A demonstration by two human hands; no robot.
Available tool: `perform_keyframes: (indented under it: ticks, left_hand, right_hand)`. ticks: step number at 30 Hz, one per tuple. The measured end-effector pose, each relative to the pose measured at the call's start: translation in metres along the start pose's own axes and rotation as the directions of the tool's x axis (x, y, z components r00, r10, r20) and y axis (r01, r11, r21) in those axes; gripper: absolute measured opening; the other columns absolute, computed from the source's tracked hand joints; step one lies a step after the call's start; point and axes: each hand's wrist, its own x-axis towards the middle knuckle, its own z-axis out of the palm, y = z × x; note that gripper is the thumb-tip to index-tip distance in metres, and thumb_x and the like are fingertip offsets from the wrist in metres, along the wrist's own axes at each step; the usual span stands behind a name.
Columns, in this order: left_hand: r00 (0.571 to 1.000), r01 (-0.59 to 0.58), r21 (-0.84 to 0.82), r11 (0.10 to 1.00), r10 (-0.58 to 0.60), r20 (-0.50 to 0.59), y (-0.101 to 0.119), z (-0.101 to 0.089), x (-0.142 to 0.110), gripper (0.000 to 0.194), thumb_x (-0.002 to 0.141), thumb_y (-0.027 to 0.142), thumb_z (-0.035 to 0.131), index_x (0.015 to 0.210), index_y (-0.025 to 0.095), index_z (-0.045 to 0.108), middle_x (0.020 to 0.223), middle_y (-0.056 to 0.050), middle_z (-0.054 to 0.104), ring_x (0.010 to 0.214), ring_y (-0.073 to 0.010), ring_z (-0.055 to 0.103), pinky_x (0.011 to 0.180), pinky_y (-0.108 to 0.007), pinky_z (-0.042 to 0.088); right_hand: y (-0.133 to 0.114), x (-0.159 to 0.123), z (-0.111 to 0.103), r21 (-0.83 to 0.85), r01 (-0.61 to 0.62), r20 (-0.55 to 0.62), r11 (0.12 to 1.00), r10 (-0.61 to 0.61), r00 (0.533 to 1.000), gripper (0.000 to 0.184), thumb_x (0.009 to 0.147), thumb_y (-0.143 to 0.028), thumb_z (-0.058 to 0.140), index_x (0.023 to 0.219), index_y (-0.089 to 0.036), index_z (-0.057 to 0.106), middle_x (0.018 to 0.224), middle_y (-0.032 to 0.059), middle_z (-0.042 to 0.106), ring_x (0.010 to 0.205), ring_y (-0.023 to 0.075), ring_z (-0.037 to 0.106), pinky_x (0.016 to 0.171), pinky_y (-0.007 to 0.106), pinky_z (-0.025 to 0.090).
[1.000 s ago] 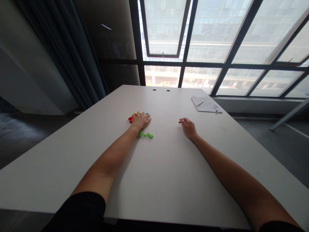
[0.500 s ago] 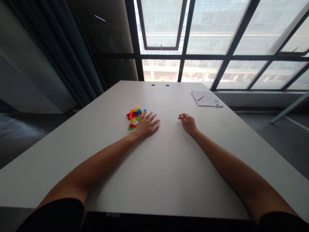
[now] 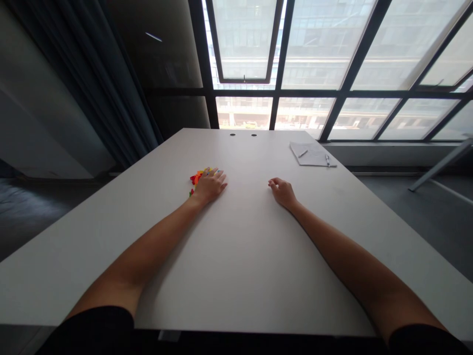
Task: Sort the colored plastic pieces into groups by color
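Observation:
My left hand lies palm down on a small pile of colourful toy bricks on the white table, fingers stretched forward over the pile. Most of the bricks are hidden under it; red, orange and yellow ones show at its left edge. My right hand rests on the bare tabletop about a hand's width to the right, fingers loosely curled in, with nothing visible in them.
A sheet of paper with two pens lies at the table's far right corner. Two round cable holes sit near the far edge. A dark curtain hangs at the left, large windows behind.
My left hand, which lay flat to the right of the pile half a second ago, has slid left and forward onto the bricks. The two green bricks seen earlier are out of sight. My right hand stayed put.

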Motion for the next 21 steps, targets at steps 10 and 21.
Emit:
perform_keyframes:
  ticks: [10,21]
  left_hand:
    - [0.932,-0.362,-0.275,0.891,0.348,-0.101,0.094,-0.011,-0.089,0.035,0.109,0.037,0.045,0.117,0.028,0.078,0.115,-0.003,0.082,0.108,-0.0211,0.076,0.098,-0.038,0.056]
    - [0.970,-0.205,-0.337,0.919,0.146,-0.193,0.099,-0.024,-0.079,0.049,0.104,0.048,0.054,0.145,0.024,0.064,0.150,-0.008,0.065,0.142,-0.0274,0.058,0.123,-0.045,0.043]
  right_hand:
    - [-0.013,-0.067,-0.034,0.086,0.259,-0.067,0.962,-0.253,0.965,0.041,0.101,-0.048,0.046,0.089,-0.023,0.077,0.075,0.0058,0.077,0.071,0.0227,0.073,0.072,0.034,0.057]
    - [-0.036,-0.096,-0.049,-0.143,0.425,0.130,0.894,-0.409,0.903,0.065,0.103,-0.051,0.050,0.158,-0.015,0.051,0.162,0.0183,0.053,0.155,0.0364,0.043,0.127,0.060,0.034]
